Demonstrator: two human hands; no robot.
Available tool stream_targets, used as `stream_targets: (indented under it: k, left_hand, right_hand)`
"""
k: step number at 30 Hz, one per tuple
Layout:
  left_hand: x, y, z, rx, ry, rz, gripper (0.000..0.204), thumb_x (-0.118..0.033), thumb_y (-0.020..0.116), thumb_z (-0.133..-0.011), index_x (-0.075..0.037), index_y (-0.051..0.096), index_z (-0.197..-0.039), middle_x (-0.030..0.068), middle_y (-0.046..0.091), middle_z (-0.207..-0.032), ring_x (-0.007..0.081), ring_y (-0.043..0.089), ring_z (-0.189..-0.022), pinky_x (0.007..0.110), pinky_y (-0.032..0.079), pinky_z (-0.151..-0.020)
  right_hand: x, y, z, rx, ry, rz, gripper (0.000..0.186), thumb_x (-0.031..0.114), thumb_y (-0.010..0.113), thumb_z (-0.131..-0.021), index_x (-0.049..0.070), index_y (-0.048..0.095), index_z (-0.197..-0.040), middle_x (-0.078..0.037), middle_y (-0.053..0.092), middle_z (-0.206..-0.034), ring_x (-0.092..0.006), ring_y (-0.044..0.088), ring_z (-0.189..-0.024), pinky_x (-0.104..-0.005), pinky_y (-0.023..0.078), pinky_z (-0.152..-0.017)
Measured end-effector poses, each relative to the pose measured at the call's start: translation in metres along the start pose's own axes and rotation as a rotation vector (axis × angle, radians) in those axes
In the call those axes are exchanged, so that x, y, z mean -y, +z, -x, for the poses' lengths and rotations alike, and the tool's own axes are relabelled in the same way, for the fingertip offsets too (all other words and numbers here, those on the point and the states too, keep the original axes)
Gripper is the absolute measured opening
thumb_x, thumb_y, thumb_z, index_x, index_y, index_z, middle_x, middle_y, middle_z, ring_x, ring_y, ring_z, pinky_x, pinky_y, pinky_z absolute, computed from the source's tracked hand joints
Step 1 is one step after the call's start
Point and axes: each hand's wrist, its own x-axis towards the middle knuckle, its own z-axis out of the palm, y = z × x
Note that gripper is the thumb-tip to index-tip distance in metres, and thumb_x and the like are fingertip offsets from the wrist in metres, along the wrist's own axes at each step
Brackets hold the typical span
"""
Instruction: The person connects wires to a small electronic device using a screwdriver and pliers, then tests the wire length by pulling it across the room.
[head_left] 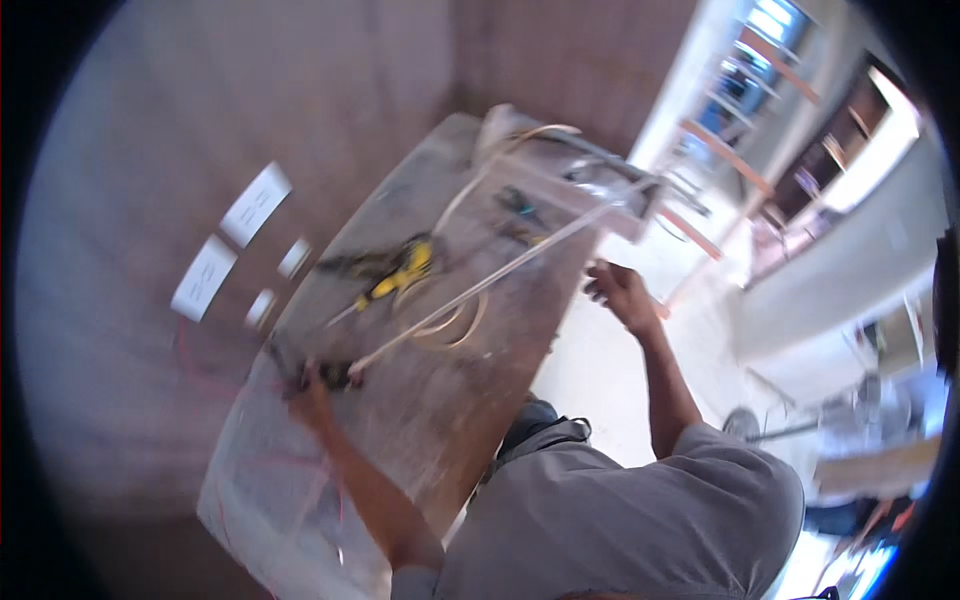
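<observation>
My left hand (312, 400) is over the near left part of a worn table, its fingers closed round a small dark object (340, 376) whose kind the blur hides. From beside that object a long pale rod or strip (500, 272) runs slantwise across the table to its far right corner. My right hand (622, 292) hangs off the table's right edge, fingers loosely bent and somewhat apart, with nothing visible in it. Midway along the table lies a yellow and black tool (405, 272), and next to it a loop of pale cable (465, 335).
The table top (400, 430) stands against a brown wall (350, 90) with white labels (256, 204). Several small tools (520, 205) lie at its far end near a clear plastic piece (560, 185). Thin red wires (225, 375) are at the left. Pale floor (590, 390) spreads right.
</observation>
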Motion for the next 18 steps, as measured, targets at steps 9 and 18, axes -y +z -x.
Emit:
stream_targets:
  k: [9, 18]
  left_hand:
    - [-0.025, 0.008, -0.006, 0.078, 0.065, -0.244, 0.096, -0.072, 0.071, -0.07, 0.012, 0.067, -0.117, 0.0296, 0.07, -0.112, 0.0438, 0.067, -0.108, 0.05, 0.053, -0.095]
    - [0.013, 0.029, -0.044, -0.05, -0.155, -0.302, 0.078, -0.063, 0.071, -0.075, 0.006, 0.072, -0.111, 0.0285, 0.071, -0.106, 0.04, 0.069, -0.103, 0.052, 0.053, -0.089]
  right_hand:
    - [-0.058, -0.157, -0.141, -0.607, 0.037, -0.206, 0.054, 0.047, 0.056, -0.101, -0.006, 0.068, -0.1, -0.012, 0.07, -0.084, -0.0179, 0.067, -0.071, -0.0315, 0.054, -0.056]
    - [-0.1, -0.251, -0.26, -0.702, 0.26, -0.218, 0.06, 0.056, 0.063, -0.093, 0.001, 0.062, -0.072, -0.008, 0.056, -0.065, -0.0184, 0.055, -0.058, -0.0359, 0.04, -0.046]
